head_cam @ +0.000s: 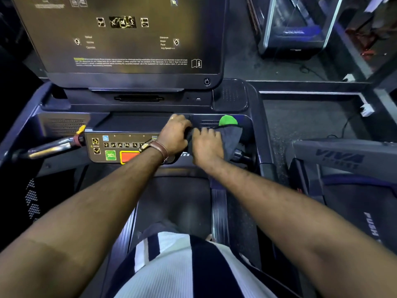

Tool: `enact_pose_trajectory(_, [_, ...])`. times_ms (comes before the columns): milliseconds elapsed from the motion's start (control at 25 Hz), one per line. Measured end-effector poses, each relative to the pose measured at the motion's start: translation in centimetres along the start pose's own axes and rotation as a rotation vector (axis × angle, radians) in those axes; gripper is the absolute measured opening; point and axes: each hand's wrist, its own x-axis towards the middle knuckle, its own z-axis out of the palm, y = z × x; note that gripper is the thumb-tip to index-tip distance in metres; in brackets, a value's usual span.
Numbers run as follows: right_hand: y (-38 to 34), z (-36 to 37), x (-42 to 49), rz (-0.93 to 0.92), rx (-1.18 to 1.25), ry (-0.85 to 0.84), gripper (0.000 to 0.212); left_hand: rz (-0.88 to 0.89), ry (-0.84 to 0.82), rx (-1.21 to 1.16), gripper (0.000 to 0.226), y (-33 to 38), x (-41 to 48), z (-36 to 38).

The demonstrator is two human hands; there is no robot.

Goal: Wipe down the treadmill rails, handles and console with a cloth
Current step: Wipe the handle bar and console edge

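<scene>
A dark grey cloth [231, 138] lies over the right end of the treadmill's button panel [120, 147], covering most of the right handle [241, 154]. My right hand [207, 147] grips the cloth from the near side. My left hand [175, 135], with a watch on its wrist, has its fingers curled on the cloth's left edge. A green object [228, 120] peeks out just behind the cloth. The big dark console screen [129, 39] stands above. The chrome left handle [51, 147] sticks out at the panel's left.
The treadmill belt [178, 201] runs under my arms, with a ribbed side rail [220, 214] on its right. A second treadmill [343, 160] stands at the right. White cables and a plug [366, 109] lie on the floor beyond. Dark gym equipment fills the upper right.
</scene>
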Motion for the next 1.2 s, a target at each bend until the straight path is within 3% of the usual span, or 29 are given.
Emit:
enact_pose_trajectory(120, [-0.4,-0.1,-0.9,-0.164,0.022,0.063,0.072,-0.089,0.050,-0.137,0.033,-0.6,0.2,-0.9])
enact_pose_trajectory(200, [1.8,1.6,-3.0,-0.315,-0.023,0.091,0.088,-0.095,-0.005,-0.201,0.043,-1.1,0.2,-1.4])
enact_pose_trajectory(360, [7.3,3.7,-6.3,-0.478,-0.146,0.102,0.073,-0.042,-0.123,-0.162,0.054,-1.7,0.2,-1.9])
enact_pose_trajectory(600, [0.7,2.7,-1.7,-0.243,0.025,0.128,0.067,0.052,-0.152,-0.067,0.040,-0.9,0.0,-2.1])
enact_pose_trajectory(720, [2.4,2.0,-4.0,-0.185,-0.032,0.071,0.077,0.100,-0.198,-0.005,0.044,-1.3,-0.1,-1.5])
enact_pose_trajectory(800, [4.4,1.7,-6.1,-0.097,-0.089,0.036,0.078,0.131,-0.236,0.051,0.033,-1.3,-0.3,-1.1])
enact_pose_trajectory(920, [6.9,1.7,-8.2,-0.017,-0.182,0.006,0.066,0.179,-0.263,0.123,0.012,-0.6,-0.8,-1.3])
enact_pose_trajectory(1080, [6.4,0.5,-7.7,0.057,-0.363,-0.080,0.048,0.186,-0.278,0.148,0.021,-0.7,-0.8,-1.8])
enact_pose_trajectory(1200, [5.5,-2.7,-6.2,0.183,-0.209,-0.134,0.033,0.175,-0.286,0.120,0.024,-1.2,-0.7,-1.7])
